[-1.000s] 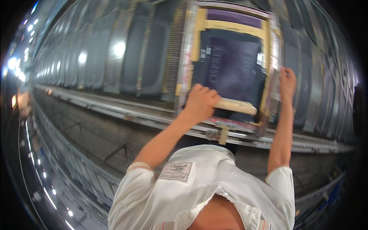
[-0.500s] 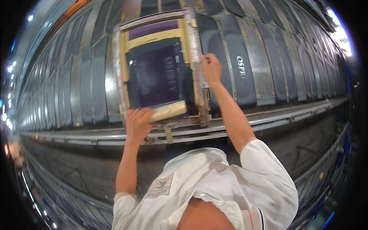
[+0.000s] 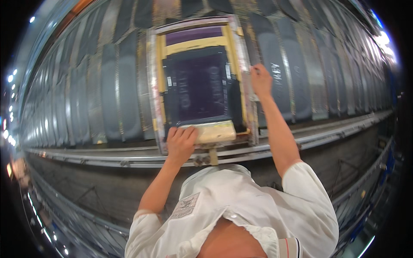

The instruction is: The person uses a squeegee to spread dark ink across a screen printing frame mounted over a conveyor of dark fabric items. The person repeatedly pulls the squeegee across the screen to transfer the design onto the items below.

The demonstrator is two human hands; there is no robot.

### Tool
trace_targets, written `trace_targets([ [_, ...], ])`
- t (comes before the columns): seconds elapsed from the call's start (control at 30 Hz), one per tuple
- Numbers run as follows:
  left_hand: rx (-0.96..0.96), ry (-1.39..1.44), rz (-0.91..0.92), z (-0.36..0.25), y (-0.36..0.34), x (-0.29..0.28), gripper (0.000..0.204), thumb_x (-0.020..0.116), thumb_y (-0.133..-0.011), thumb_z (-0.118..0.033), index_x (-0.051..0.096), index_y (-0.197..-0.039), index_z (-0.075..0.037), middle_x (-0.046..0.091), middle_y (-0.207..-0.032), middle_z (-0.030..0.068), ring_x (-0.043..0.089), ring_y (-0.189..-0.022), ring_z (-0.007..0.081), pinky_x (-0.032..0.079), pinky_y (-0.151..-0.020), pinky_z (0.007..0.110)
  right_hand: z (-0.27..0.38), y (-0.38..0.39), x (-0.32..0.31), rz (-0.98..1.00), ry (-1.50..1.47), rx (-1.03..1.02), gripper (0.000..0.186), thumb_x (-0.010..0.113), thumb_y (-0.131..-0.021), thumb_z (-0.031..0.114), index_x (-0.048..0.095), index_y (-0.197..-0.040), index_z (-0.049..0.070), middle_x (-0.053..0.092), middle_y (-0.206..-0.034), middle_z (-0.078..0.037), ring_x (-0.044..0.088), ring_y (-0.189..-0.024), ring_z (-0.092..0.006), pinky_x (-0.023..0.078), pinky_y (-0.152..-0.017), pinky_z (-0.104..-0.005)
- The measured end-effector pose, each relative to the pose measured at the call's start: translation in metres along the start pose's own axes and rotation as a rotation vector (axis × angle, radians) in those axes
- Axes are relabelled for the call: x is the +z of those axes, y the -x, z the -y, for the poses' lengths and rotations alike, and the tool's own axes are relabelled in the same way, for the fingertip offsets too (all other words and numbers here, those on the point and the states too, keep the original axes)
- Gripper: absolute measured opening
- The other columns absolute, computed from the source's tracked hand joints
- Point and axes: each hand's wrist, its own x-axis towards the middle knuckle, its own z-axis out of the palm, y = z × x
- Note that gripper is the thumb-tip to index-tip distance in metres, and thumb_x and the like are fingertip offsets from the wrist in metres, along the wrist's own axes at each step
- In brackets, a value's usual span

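Observation:
A metal-framed printing screen (image 3: 155, 81) with a dark mesh panel and yellow tape borders lies on a long table of grey fabric pieces. My left hand (image 3: 180, 144) grips the pale squeegee (image 3: 215, 131) at the screen's near edge. My right hand (image 3: 260, 80) is closed on the right side of the frame, arm stretched forward. My white shirt fills the lower middle of the view.
Rows of grey fabric pieces (image 3: 279, 64) cover the long table to both sides. A metal rail (image 3: 327, 135) runs along the table's near edge, with a dark under-frame below. Ceiling lights show at the far left and upper right.
The view has swung, so the screen sits more centred than before. My left hand stays on the squeegee at the near edge and my right hand stays on the frame's right side.

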Motion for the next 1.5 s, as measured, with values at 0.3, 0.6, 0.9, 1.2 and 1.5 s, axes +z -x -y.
trace_targets([
  [0.3, 0.008, -0.021, -0.059, 0.122, -0.172, 0.007, 0.038, 0.073, -0.064, 0.0, 0.073, -0.1, -0.011, 0.074, -0.102, 0.0038, 0.066, -0.084, 0.0263, 0.045, -0.08, 0.042, 0.09, -0.048, -0.036, 0.407, 0.159, -0.178, 0.039, 0.074, -0.093, 0.041, 0.074, -0.115, 0.009, 0.072, -0.119, -0.018, 0.066, -0.114, -0.039, 0.052, -0.095, -0.0476],
  [0.6, -0.246, 0.096, 0.33, 0.173, -0.295, -0.028, 0.031, 0.087, -0.075, -0.028, 0.078, -0.1, -0.013, 0.073, -0.082, 0.0155, 0.071, -0.083, 0.0371, 0.054, -0.074, 0.047, 0.153, -0.164, 0.072, 0.921, 0.4, -0.505, 0.038, 0.082, -0.08, 0.038, 0.075, -0.103, 0.009, 0.075, -0.1, -0.013, 0.072, -0.099, -0.0345, 0.057, -0.083, -0.0465],
  [0.9, -0.165, 0.089, 0.218, 0.161, -0.239, -0.006, 0.029, 0.085, -0.074, -0.032, 0.078, -0.097, -0.016, 0.075, -0.087, 0.0113, 0.072, -0.086, 0.0353, 0.056, -0.076, 0.048, 0.14, -0.114, 0.068, 0.864, 0.491, -0.644, 0.025, 0.081, -0.075, 0.028, 0.076, -0.089, 0.008, 0.075, -0.084, -0.015, 0.074, -0.082, -0.0352, 0.058, -0.073, -0.0458],
  [1.2, -0.151, 0.209, 0.178, 0.038, -0.046, -0.014, 0.024, 0.086, -0.066, -0.012, 0.076, -0.088, -0.013, 0.075, -0.091, 0.0032, 0.068, -0.081, 0.0256, 0.043, -0.077, 0.042, 0.122, 0.103, -0.027, 0.92, 0.348, -0.549, 0.017, 0.078, -0.066, 0.015, 0.071, -0.081, 0.012, 0.071, -0.082, -0.008, 0.068, -0.085, -0.0307, 0.048, -0.089, -0.0419],
  [1.5, -0.097, 0.084, 0.158, 0.102, -0.153, -0.029, 0.025, 0.087, -0.071, -0.019, 0.078, -0.092, -0.01, 0.072, -0.078, 0.0132, 0.068, -0.075, 0.0368, 0.051, -0.075, 0.047, 0.141, -0.012, 0.022, 0.865, 0.401, -0.61, 0.02, 0.081, -0.074, 0.029, 0.076, -0.085, 0.013, 0.073, -0.078, -0.012, 0.072, -0.082, -0.0344, 0.054, -0.079, -0.0465],
])
